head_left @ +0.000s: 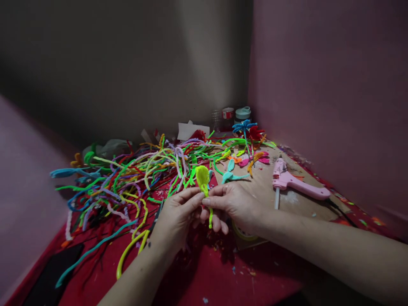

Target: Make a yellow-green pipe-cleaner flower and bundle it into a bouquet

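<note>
A yellow-green pipe cleaner (202,175), bent into a flat leaf-like loop with a twisted stem, stands upright between my hands. My left hand (180,210) pinches the stem just below the loop with thumb and forefinger. From the other side, my right hand (234,204) pinches the same stem, its fingertips touching those of my left. The stem's lower end hangs below the fingers. Just behind lies a turquoise pipe-cleaner piece (234,175) with leaf-shaped loops. Partly hidden under my right wrist is a yellow ring, perhaps a tape roll (244,233).
A tangled heap of coloured pipe cleaners (127,174) covers the left and back. At right, a pink glue gun (296,185) rests on brown cardboard (296,208). Pipe-cleaner flowers (245,126), a lidded jar (242,114) and walls stand behind. A dark flat object (54,274) lies front left on red cloth (223,280).
</note>
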`<action>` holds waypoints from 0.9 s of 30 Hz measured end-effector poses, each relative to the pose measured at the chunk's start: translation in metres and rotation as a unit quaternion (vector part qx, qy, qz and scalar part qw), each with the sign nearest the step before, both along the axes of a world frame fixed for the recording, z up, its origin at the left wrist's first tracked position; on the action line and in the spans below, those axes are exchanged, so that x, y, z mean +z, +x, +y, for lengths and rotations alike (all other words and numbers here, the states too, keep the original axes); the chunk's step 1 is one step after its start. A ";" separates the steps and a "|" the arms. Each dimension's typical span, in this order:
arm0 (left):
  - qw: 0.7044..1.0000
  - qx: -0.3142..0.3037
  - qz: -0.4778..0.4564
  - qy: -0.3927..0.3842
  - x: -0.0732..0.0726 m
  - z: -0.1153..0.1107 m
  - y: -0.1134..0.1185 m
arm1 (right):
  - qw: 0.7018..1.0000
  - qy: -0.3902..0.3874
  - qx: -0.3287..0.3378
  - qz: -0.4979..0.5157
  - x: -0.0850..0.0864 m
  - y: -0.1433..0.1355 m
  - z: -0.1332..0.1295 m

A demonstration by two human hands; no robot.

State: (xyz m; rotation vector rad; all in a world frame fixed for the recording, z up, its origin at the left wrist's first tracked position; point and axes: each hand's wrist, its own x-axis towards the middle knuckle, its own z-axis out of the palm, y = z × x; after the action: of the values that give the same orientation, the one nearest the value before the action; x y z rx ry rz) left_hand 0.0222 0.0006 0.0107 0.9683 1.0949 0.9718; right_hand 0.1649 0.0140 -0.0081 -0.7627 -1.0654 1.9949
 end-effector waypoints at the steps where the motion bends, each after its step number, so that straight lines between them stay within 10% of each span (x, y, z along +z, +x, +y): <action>1: 1.000 0.011 -0.012 -0.008 -0.001 0.000 0.001 | 1.000 -0.001 0.013 0.004 -0.001 0.000 0.001; 10: 0.993 -0.073 -0.087 -0.040 -0.006 0.006 -0.007 | 0.992 -0.036 0.096 0.070 -0.009 -0.002 0.003; 18: 0.995 0.080 0.039 0.053 0.000 0.026 -0.015 | 0.995 -0.007 0.069 -0.076 -0.003 0.002 0.003; 20: 0.969 0.098 0.188 0.125 -0.002 0.039 -0.024 | 0.985 0.047 0.071 -0.152 0.001 0.002 0.001; 22: 0.878 0.113 0.404 0.231 -0.007 0.051 -0.031 | 0.967 0.103 0.089 -0.213 0.003 0.002 -0.001; 27: 0.808 0.121 0.492 0.301 -0.024 0.063 -0.032 | 0.945 0.200 0.059 -0.252 0.005 0.003 -0.004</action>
State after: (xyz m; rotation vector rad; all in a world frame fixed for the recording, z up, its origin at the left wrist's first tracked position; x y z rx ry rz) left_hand -0.0097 0.0635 -0.0133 2.0282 1.8466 1.0536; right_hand 0.1681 0.0102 -0.0031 -1.0274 -1.7842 1.6222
